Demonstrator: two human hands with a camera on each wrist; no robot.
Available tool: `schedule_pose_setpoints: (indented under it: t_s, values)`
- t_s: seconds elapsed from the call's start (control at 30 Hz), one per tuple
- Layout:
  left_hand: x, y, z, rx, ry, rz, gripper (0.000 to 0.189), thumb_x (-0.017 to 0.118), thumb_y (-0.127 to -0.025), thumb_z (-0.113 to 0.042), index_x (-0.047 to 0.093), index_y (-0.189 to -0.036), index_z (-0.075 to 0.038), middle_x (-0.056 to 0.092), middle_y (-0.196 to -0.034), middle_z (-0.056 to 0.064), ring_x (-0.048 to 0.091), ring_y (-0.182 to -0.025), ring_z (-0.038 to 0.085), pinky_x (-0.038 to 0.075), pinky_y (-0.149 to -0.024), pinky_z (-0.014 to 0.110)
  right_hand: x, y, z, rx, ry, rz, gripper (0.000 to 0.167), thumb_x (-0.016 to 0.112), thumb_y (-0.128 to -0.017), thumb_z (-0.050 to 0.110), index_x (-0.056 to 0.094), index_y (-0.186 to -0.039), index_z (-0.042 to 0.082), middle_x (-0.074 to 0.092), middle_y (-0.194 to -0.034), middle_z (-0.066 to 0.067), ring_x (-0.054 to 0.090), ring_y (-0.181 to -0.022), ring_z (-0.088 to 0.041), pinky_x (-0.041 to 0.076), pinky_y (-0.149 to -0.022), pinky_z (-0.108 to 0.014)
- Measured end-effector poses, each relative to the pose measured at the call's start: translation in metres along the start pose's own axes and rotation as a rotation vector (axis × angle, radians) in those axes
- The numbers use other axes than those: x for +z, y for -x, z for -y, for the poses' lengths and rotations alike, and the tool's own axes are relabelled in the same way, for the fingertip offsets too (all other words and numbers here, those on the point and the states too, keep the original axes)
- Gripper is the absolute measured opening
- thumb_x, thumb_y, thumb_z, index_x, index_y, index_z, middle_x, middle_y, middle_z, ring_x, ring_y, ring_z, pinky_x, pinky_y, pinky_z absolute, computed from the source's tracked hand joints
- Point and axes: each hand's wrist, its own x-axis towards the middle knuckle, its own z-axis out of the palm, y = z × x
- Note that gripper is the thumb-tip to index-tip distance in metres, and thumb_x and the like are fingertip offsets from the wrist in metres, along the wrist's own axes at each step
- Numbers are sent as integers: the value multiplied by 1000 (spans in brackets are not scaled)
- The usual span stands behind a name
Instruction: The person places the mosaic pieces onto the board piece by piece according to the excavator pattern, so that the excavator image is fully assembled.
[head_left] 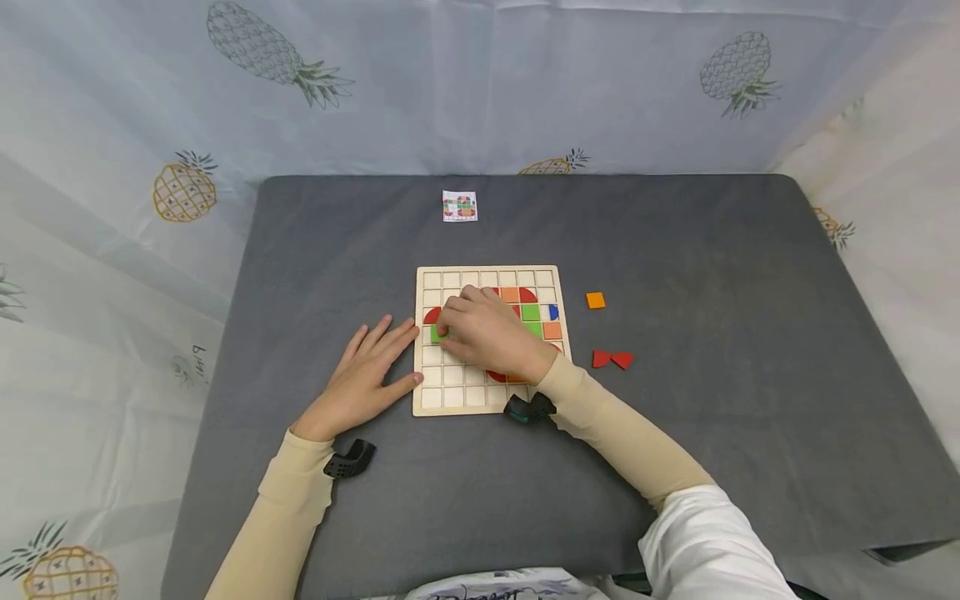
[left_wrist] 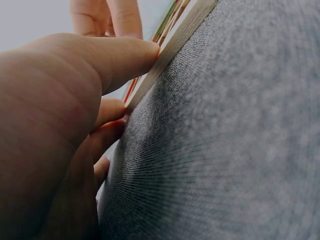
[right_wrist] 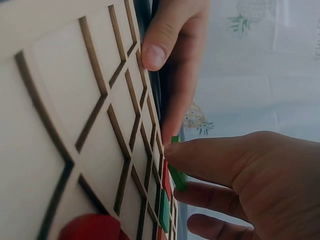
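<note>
A square wooden grid board [head_left: 452,397] lies on the grey table, partly filled with coloured tiles. My right hand [head_left: 489,332] reaches over it and pinches a green tile [right_wrist: 177,172] between thumb and finger, tilted over the cells at the board's left side. Just above that spot sits a red rounded tile [head_left: 432,316]. Fingers spread, my left hand [head_left: 360,385] lies against the board's left edge, with the thumb [left_wrist: 132,57] touching its side. Red, green, salmon and blue tiles fill cells on the right part, some hidden under my right hand and forearm.
Right of the board lie an orange square tile [head_left: 596,300] and two red wedge-shaped tiles, one red wedge [head_left: 601,358] beside another red wedge [head_left: 622,360]. A small printed pattern card [head_left: 460,207] lies near the table's far edge. A pineapple-print curtain [head_left: 465,92] hangs behind.
</note>
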Motion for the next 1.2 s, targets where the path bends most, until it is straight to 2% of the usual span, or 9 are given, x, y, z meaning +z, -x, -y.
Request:
schedule_pose_setpoints:
  t_s: [0.17,0.4,0.6,0.8,1.2]
  values:
    - [0,1,0,18,-1,-18,72,62,-100,-44,32,-161,-19,27,-169,5,11,-160,33,0,-127,55,1,-3,4,-18,49,-1,10,72,-95,30,74,-101,22,70,-101,8,55,-96,-17,45,-86,-33]
    - [0,3,-1,13,-6,-1,73,62,-99,-45,33,-160,-17,27,-169,5,11,-160,33,0,-127,56,4,-4,7,-16,56,18,13,71,-95,31,75,-105,22,71,-103,9,54,-95,-16,45,-87,-32]
    - [-3,4,-1,11,-5,-7,73,62,-100,-44,32,-161,-18,26,-169,3,10,-160,31,-1,-128,55,6,-6,9,-32,73,-24,14,71,-95,31,75,-104,22,71,-102,8,54,-94,-16,43,-85,-32]
    - [-2,3,0,15,-9,2,74,61,-100,-46,31,-161,-18,26,-169,4,10,-160,32,-1,-127,55,9,-6,8,-39,103,-14,14,70,-96,32,75,-105,23,71,-105,9,55,-96,-16,44,-86,-32]
    - [-3,1,1,-3,-12,15,75,62,-99,-47,29,-162,-21,24,-170,1,7,-160,30,-2,-128,54,8,-7,4,-53,64,4,14,69,-96,25,75,-107,22,70,-105,7,57,-99,-17,48,-90,-33]
